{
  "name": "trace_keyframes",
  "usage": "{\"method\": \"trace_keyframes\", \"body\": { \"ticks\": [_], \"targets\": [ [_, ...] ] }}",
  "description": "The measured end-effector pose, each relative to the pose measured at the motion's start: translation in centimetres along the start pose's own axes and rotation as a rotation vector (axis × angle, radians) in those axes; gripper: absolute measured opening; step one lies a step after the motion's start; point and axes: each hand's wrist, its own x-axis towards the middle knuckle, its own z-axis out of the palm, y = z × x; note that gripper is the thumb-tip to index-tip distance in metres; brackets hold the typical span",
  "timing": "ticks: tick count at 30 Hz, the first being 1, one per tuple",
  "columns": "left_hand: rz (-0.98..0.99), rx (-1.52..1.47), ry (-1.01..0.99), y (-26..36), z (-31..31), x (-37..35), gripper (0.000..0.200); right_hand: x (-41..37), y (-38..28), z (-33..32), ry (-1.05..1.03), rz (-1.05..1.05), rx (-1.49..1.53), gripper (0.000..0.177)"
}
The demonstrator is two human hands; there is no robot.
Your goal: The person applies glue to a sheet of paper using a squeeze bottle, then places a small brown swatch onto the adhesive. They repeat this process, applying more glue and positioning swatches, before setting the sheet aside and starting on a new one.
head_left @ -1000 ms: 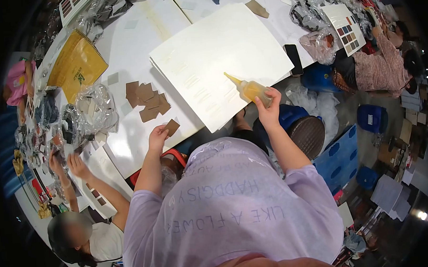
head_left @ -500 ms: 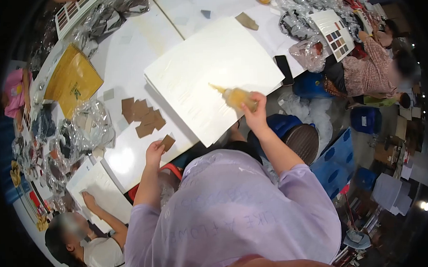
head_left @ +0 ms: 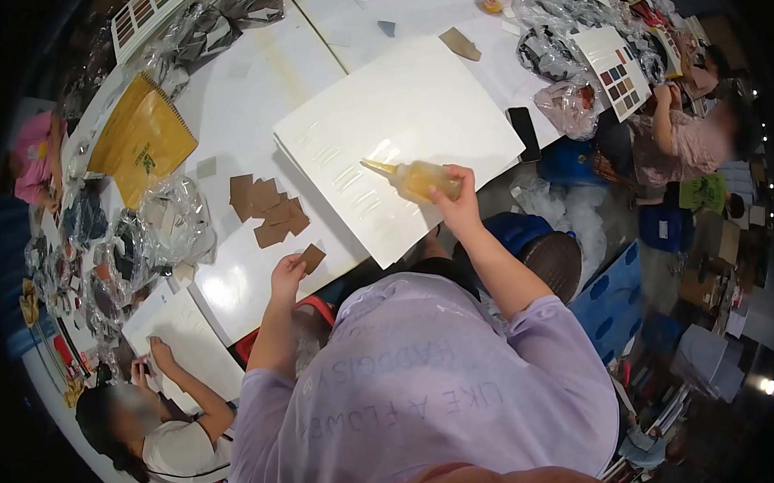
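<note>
My right hand (head_left: 461,205) grips a squeeze glue bottle (head_left: 417,181) with yellowish contents. The bottle is tilted over a stack of white sheets (head_left: 432,93), its long nozzle pointing left and low over the top sheet. Short shiny streaks of glue (head_left: 344,177) run in rows along the left part of that sheet. Between the fingers of my left hand (head_left: 287,276) is a small brown swatch (head_left: 313,259), held near the table's front edge. Several more brown swatches (head_left: 273,214) lie in a loose pile just beyond it.
A yellow spiral-bound envelope (head_left: 145,144) and plastic bags of swatches (head_left: 177,218) lie at the left. A phone (head_left: 523,134) sits by the sheets' right corner. Co-workers sit at both sides; one leans over a white sheet (head_left: 197,336). A round stool (head_left: 546,265) stands right.
The bottle's nozzle has moved left across the top sheet, and the bottle lies more level. My left hand still holds the swatch. The co-worker at lower left has brought both hands together.
</note>
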Motion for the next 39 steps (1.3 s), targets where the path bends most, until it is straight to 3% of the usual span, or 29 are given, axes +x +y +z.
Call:
{"method": "trace_keyframes", "body": {
  "ticks": [2, 5, 6, 9, 12, 15, 18, 21, 24, 27, 33, 36, 39],
  "targets": [
    [0.004, 0.0, 0.005, 0.3, 0.1, 0.0, 0.02, 0.9, -2.2, 1.1, 0.066, 0.227, 0.295, 0.04],
    [-0.002, 0.007, 0.016, 0.6, 0.2, -0.4, 0.02, 3.3, 1.3, 1.2, 0.149, 0.072, 0.021, 0.039],
    [-0.008, 0.008, 0.021, 0.6, 0.3, -0.4, 0.021, 3.8, 0.8, 1.2, 0.141, -0.074, -0.179, 0.038],
    [-0.007, 0.016, 0.037, 0.4, 0.5, -0.1, 0.022, 3.6, 0.7, 1.1, 0.062, -0.291, -0.306, 0.037],
    [0.005, 0.003, 0.043, 0.5, 0.4, -0.4, 0.022, 3.0, 0.7, 1.8, -0.058, -0.15, -0.125, 0.038],
    [0.011, -0.009, 0.044, 0.8, 0.6, -0.7, 0.023, 4.2, 0.4, 2.9, 0.075, 0.06, 0.146, 0.038],
    [0.003, 0.003, 0.035, 0.6, 0.4, -0.5, 0.023, 5.5, -0.6, 3.0, 0.104, -0.243, -0.359, 0.039],
    [-0.001, 0.011, 0.03, 0.1, 0.2, 0.0, 0.022, 5.1, 0.0, 3.3, 0.022, -0.309, -0.342, 0.038],
    [-0.003, 0.003, 0.033, 0.1, 0.2, -0.2, 0.022, 4.4, -0.6, 4.2, -0.055, -0.027, -0.013, 0.037],
    [0.007, -0.01, 0.047, 0.4, 0.5, -0.3, 0.02, 6.0, -3.8, 5.0, 0.05, 0.311, 0.323, 0.036],
    [0.012, -0.025, 0.035, -0.2, 0.2, 0.1, 0.019, 8.3, 0.4, 5.5, 0.104, -0.232, -0.358, 0.037],
    [0.004, -0.031, 0.04, -0.3, 0.2, 0.2, 0.019, 7.0, 0.5, 6.3, 0.02, -0.147, -0.224, 0.039],
    [0.012, -0.035, 0.037, 0.1, 0.3, 0.1, 0.019, 7.6, 0.3, 7.0, 0.101, 0.101, 0.09, 0.039]
  ]
}}
